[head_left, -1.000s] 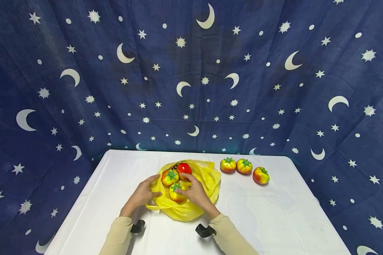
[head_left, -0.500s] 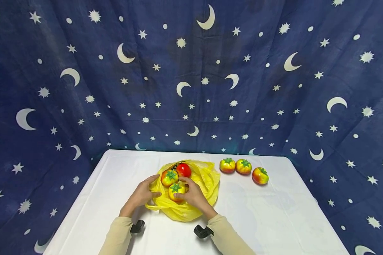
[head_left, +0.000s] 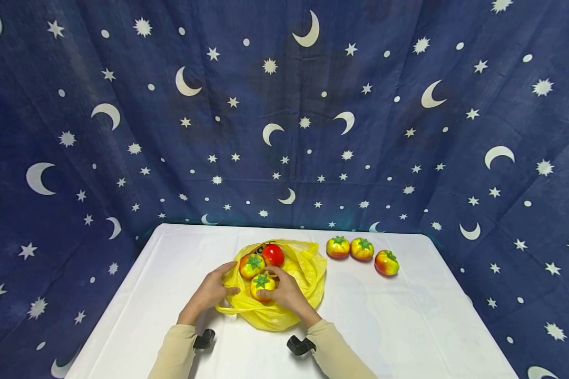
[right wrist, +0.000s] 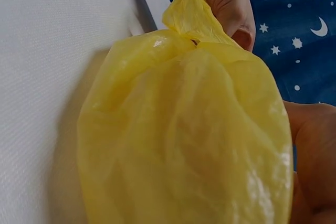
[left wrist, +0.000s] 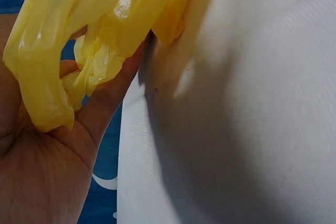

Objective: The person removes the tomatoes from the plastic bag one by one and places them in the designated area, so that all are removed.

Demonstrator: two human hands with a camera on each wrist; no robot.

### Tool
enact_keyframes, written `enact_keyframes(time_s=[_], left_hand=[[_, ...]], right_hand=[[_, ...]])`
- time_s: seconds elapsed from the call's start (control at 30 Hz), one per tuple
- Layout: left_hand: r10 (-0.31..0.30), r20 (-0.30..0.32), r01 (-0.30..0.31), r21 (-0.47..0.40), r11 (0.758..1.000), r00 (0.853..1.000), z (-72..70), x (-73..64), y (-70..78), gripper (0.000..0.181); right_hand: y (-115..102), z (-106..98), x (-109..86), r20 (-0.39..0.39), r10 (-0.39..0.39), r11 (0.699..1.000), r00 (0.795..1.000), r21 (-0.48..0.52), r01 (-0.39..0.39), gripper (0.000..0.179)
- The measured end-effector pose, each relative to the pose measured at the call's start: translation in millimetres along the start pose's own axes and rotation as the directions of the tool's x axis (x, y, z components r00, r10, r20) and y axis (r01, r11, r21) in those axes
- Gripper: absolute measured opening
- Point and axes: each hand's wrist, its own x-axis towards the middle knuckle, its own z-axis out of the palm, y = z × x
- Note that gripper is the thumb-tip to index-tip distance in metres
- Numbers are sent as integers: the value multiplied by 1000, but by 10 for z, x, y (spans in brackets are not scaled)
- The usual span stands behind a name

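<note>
No text can be read — the dark print [head_left: 260, 249] on the yellow bag [head_left: 309, 269] is too small to tell.

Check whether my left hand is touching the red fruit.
Apart. The head view shows a gap between the left hand and the red fruit, with a green-topped fruit between them.

Yellow bag [left wrist: 118, 11] against left hand [left wrist: 58, 156]

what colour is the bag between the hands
The bag is yellow, with black print near its far edge, best in the head view.
</note>
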Motion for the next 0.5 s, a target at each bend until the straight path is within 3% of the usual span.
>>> enact_keyframes(time_s=[0.5], left_hand=[[-6,-1,6,-12,1000,1000,26,6,-19,75]], right_hand=[[31,-8,-18,37,-16,1000,999,-12,17,55]])
